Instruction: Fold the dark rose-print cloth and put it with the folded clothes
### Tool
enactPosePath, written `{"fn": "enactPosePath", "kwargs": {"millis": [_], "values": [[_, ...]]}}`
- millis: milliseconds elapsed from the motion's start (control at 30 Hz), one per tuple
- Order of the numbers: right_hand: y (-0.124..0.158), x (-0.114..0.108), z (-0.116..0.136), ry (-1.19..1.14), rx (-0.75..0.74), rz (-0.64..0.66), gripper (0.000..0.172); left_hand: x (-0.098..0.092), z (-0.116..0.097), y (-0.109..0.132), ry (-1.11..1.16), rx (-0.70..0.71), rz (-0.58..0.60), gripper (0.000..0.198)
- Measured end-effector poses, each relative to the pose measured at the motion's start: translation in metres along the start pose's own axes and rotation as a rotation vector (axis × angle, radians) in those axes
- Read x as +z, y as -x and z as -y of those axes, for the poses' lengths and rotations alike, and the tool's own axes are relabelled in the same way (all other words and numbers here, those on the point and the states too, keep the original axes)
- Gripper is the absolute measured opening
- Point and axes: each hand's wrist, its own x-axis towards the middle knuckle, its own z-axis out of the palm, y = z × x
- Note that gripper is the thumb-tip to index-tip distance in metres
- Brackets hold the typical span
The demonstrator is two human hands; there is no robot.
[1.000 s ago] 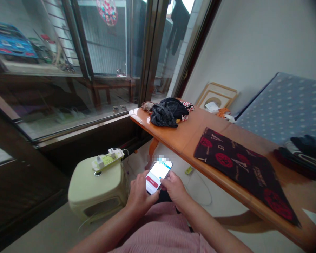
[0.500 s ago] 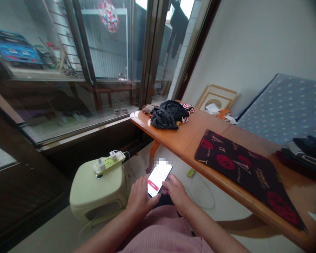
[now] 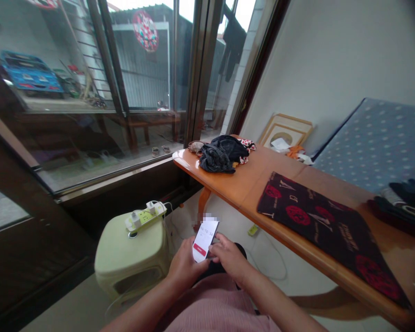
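Note:
A smartphone (image 3: 204, 237) with a bright white screen and a red button near its lower end is held in front of my body. My left hand (image 3: 186, 263) grips its left side, the thumb along the bottom edge. On the other side my right hand (image 3: 228, 256) holds the phone's right edge, its thumb over the lower right of the screen near the red button. Part of the screen's top is blurred out. Most of the fingers behind the phone are hidden.
A pale green stool (image 3: 124, 258) at left carries a power strip (image 3: 147, 216) with plugs and cords. The wooden table (image 3: 224, 189) at right holds a dark clothes heap (image 3: 221, 154), a black-and-red patterned cloth (image 3: 311, 221) and folded clothes (image 3: 401, 203). Another power strip (image 3: 252, 229) lies on the floor.
The phone's screen shows a different layout, with large timer digits above the red button. The phone has shifted slightly left in view, still in both hands. The room sits slightly lower in view.

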Motion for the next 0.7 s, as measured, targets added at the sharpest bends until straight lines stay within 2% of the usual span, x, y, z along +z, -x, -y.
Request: {"fn": "enactPosePath", "kwargs": {"millis": [233, 433, 600, 700], "values": [[-0.004, -0.007, -0.012, 0.054, 0.102, -0.181, 0.066, 0.01, 0.02, -0.001, 0.038, -0.104, -0.011, 0.04], [-0.006, -0.012, -0.021, 0.063, 0.105, -0.206, 0.063, 0.014, 0.034, -0.005, 0.152, -0.184, -0.01, 0.033], [-0.005, -0.013, -0.023, 0.058, 0.119, -0.223, 0.059, 0.015, 0.046, -0.011, 0.386, -0.354, 0.07, 0.03], [-0.003, -0.016, -0.025, 0.058, 0.13, -0.213, 0.06, 0.012, 0.057, -0.012, 0.425, -0.456, 0.058, 0.033]]}}
